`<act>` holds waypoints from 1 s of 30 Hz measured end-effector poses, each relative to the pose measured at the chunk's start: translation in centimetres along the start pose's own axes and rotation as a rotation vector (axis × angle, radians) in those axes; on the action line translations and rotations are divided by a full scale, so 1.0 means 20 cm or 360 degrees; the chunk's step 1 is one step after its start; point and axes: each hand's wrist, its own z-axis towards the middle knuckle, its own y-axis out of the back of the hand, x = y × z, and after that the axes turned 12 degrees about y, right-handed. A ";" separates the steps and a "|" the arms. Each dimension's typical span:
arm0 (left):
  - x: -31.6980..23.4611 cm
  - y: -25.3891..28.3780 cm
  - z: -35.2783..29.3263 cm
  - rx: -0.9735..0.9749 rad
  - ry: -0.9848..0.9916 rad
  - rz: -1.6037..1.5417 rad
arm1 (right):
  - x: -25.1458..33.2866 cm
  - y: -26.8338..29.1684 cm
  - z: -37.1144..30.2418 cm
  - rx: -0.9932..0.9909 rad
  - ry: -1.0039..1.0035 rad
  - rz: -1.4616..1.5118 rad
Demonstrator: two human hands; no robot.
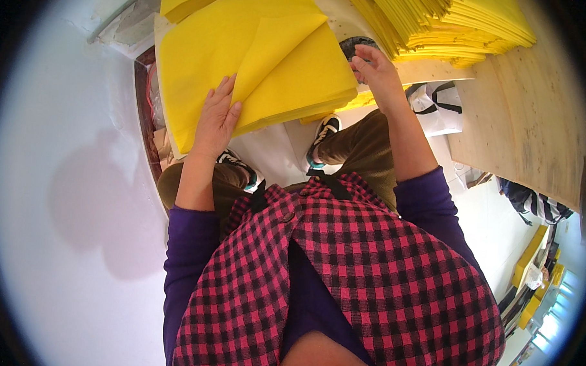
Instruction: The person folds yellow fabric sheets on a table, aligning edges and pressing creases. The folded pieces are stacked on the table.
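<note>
A stack of large yellow sheets lies in front of me, its top sheet folded over on itself. My left hand rests flat on the near edge of the stack, fingers spread, pressing the fold. My right hand is raised at the right edge of the folded sheet, fingers curled near its corner; whether it pinches the sheet cannot be seen. A second, thick pile of yellow sheets sits on a wooden board at the upper right.
A wooden board slopes down on the right. A white bag with black straps lies below it. My shoes stand on a white floor. A pale wall fills the left side.
</note>
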 end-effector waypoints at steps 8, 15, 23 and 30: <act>0.00 0.00 0.00 0.0007 0.0020 -0.0031 | 0.04 -0.05 -0.08 -0.0192 -0.0082 0.0080; 0.00 0.00 0.01 0.0013 0.0000 -0.0016 | 0.05 -0.06 -0.13 -0.0030 -0.0034 -0.0104; 0.00 0.01 0.01 0.0048 0.0008 -0.0039 | 0.17 -0.08 -0.05 0.0324 -0.0161 -0.0080; -0.01 0.02 0.01 0.0066 -0.0003 0.0019 | 0.33 -0.25 0.15 0.0444 -0.0056 0.0259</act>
